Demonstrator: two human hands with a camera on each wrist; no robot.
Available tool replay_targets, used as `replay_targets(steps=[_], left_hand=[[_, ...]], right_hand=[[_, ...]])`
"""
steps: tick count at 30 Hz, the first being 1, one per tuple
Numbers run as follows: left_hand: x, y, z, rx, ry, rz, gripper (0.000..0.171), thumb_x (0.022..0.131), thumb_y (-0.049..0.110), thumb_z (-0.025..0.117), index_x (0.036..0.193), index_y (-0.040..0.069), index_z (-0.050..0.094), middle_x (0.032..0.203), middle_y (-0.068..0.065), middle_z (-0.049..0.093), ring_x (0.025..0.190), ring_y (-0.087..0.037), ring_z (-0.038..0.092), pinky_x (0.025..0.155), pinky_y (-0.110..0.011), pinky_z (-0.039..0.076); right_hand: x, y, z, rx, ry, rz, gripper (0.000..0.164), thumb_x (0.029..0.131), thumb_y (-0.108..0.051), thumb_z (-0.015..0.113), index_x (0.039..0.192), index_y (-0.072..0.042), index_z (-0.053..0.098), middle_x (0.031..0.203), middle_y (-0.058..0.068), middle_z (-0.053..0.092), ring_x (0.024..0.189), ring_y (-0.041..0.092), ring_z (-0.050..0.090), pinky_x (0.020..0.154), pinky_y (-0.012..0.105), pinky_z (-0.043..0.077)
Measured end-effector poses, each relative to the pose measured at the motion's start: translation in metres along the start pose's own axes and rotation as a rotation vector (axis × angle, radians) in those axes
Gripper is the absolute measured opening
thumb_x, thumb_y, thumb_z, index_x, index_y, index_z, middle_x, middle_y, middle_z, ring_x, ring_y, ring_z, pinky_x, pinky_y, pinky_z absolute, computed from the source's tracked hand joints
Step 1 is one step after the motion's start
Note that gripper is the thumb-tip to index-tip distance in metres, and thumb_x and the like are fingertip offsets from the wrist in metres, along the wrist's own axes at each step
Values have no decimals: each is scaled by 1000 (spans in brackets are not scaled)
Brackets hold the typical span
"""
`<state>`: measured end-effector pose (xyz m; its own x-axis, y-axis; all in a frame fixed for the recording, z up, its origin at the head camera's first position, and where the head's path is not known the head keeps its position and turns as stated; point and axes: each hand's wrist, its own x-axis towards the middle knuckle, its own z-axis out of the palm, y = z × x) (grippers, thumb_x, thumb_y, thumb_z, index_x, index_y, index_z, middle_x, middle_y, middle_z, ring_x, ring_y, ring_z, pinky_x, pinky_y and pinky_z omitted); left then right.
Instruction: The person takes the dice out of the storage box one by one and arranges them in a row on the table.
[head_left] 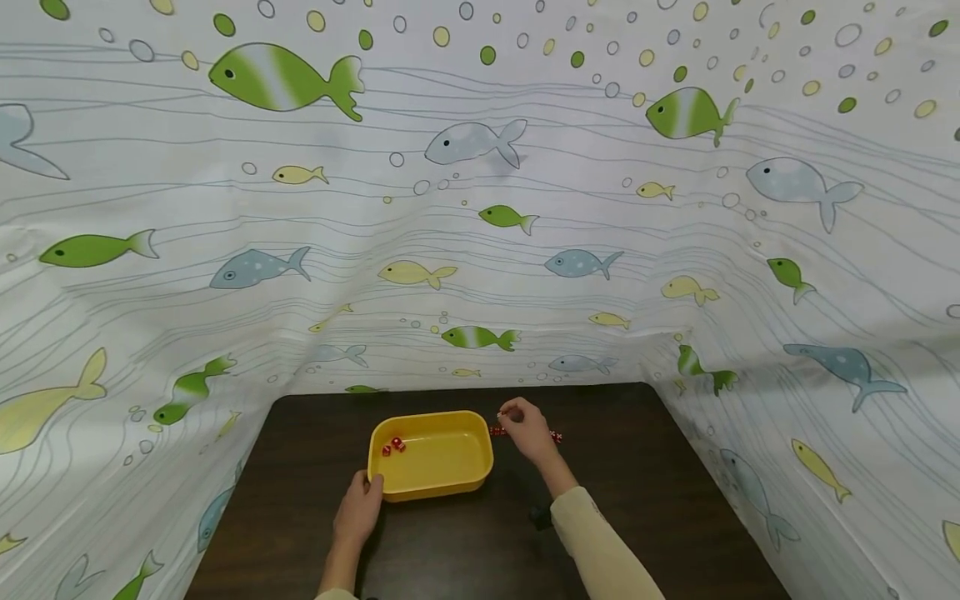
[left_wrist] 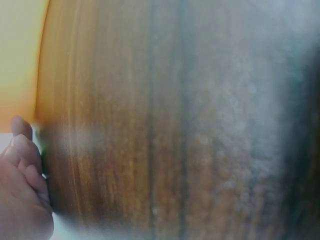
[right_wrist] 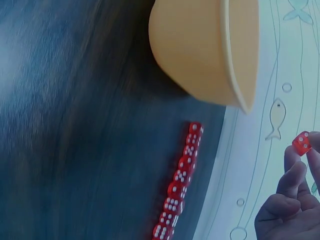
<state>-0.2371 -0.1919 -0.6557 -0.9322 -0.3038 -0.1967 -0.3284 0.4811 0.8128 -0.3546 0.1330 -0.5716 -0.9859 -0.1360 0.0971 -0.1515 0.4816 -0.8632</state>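
My right hand pinches a red die with white pips between thumb and fingertips, raised over the table beside the yellow tub. Below it runs a row of red dice, set end to end on the table; in the head view the hand hides the middle of this row. At the near left corner of the yellow tub, my left hand grips the wall, thumb at the rim. A few red dice lie inside the tub, toward its left end.
The dark wooden table ends at the back and sides against a white fish-print cloth. A small black object shows by the right sleeve.
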Motion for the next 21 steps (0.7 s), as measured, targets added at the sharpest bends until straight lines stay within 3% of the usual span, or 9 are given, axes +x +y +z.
replay_targets(steps=[7,13,21], left_hand=[[2,1,1,-5,-11,-19,67,110,50,35,153,-1,44,146,-28,59,128,-44,60,107,-66,42],[3,5,5,-14,-23,-15,70,111,52,34,155,-2,42,150,-29,57,132,-45,58,109,-67,41],[5,5,2,-15,-16,-14,67,111,48,35,155,-2,42,147,-29,57,126,-43,59,108,-66,42]], right_hand=[[1,8,-18,-19,56,22,14,104,-19,71,115,-11,72,112,11,72,94,21,65,80,35,57],[4,21,-39,-17,85,42,17,105,-18,69,119,-8,71,117,15,70,89,23,65,74,35,52],[-2,48,-64,-13,108,97,20,105,-17,69,123,-7,71,120,17,69,91,25,66,73,37,50]])
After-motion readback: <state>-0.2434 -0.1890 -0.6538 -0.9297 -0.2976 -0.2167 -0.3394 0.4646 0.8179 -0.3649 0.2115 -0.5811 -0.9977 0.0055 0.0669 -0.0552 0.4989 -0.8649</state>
